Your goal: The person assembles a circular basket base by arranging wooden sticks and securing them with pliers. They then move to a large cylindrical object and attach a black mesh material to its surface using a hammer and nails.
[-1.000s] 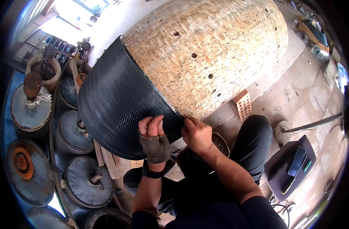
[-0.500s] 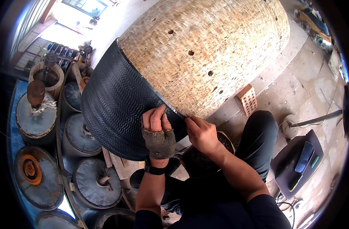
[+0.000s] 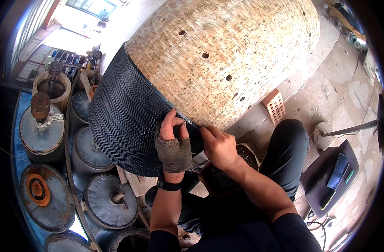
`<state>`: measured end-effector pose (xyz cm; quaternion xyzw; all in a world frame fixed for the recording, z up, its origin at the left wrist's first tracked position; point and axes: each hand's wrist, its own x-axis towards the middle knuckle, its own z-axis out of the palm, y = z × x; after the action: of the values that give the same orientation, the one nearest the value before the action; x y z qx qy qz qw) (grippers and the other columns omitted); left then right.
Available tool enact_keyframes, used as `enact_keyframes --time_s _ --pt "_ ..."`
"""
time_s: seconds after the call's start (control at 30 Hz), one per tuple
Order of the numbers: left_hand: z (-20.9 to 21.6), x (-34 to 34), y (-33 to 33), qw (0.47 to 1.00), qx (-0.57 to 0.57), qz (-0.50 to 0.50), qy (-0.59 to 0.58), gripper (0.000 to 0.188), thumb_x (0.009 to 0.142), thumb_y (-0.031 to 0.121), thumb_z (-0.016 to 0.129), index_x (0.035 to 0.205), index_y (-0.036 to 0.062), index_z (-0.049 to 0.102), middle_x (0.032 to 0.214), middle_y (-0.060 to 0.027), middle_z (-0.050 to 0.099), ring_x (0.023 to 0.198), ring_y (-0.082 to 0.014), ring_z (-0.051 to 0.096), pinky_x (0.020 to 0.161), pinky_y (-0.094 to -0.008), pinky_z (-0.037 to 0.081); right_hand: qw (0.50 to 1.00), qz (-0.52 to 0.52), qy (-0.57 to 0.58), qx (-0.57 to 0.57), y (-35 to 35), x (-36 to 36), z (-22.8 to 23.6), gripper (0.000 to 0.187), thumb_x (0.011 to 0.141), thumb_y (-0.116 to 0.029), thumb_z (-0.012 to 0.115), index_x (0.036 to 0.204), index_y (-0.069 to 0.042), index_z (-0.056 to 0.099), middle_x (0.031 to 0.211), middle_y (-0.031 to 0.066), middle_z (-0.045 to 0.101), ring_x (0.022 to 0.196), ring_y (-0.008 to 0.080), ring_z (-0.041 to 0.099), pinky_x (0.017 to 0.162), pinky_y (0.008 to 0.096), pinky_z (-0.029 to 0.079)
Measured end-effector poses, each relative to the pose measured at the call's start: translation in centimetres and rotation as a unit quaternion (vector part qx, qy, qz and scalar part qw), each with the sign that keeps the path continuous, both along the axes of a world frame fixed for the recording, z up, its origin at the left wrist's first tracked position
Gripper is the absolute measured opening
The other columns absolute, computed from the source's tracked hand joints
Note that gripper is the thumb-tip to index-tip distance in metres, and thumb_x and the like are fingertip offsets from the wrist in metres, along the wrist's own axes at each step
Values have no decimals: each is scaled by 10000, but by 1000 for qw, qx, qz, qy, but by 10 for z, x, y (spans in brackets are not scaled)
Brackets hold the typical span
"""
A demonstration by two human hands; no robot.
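A large tan drum [image 3: 225, 46] with a speckled surface and several dark holes fills the upper middle. Rows of black toothed strip [image 3: 120, 113] wrap its near left part. At the border between black and tan, my left hand [image 3: 174, 145], in a fingerless grey-brown glove, has its fingers bent in a pinch by a small pale piece [image 3: 182, 115]; what is between the fingertips is hidden. Just right of it, my bare right hand [image 3: 219, 147] is closed, thumb and forefinger pinching the edge of the black strip. Below that hand stands a bucket [image 3: 225, 178] with dark bits inside.
Several round grey-lidded cylinders [image 3: 110, 199] stand at the left, one bearing an orange ring [image 3: 38, 190]. A hollow brick [image 3: 274, 107] lies beside the drum. At the right are a dark board [image 3: 347, 164] with a phone [image 3: 337, 170] on it, and a metal bar [image 3: 351, 128].
Both hands have shifted slightly up and left along the strip edge. The drum's holes also sit a little further left. The left fingers have lifted and spread slightly.
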<state>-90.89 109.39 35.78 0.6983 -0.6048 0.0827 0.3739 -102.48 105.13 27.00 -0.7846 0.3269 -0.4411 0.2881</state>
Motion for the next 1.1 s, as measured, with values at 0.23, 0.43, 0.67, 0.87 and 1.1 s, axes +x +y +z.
enact_keyframes --time_s 0.23,0.43,0.67,0.87,1.1 --pt "6 0 -1 1000 7 18 17 457 874 -34 651 1316 -7 534 910 -58 626 858 -179 605 868 -327 492 1000 -10 -8 -5 0 0 3 332 723 3 657 1050 -52 676 942 108 680 731 288 695 612 384 570" --pt "9 -1 -1 999 38 24 -22 471 872 -38 656 1325 15 535 923 -62 645 853 -176 621 813 -321 513 1000 -12 -15 -21 -1 0 -1 334 720 2 667 1051 -40 674 942 104 679 734 282 698 607 380 569" --pt "9 -6 -6 999 22 23 -34 476 860 -46 669 1315 17 543 899 -79 656 823 -187 639 767 -322 528 1000 0 -10 -17 -2 -4 0 346 715 -1 669 1060 -33 667 947 96 666 728 269 691 586 369 563" --pt "10 -5 -6 992 31 35 -113 477 849 -53 678 1302 31 557 874 -91 672 791 -200 663 732 -324 535 999 0 -14 -29 -1 -3 -3 348 718 -19 677 1065 -35 666 943 90 660 707 256 680 560 370 554" --pt "12 -9 -10 979 39 30 -199 461 827 -68 687 1266 22 582 880 -100 677 769 -235 671 697 -353 543 999 1 -7 -50 -2 -4 -6 380 718 -78 648 1092 -9 647 957 131 630 736 251 680 564 357 558"
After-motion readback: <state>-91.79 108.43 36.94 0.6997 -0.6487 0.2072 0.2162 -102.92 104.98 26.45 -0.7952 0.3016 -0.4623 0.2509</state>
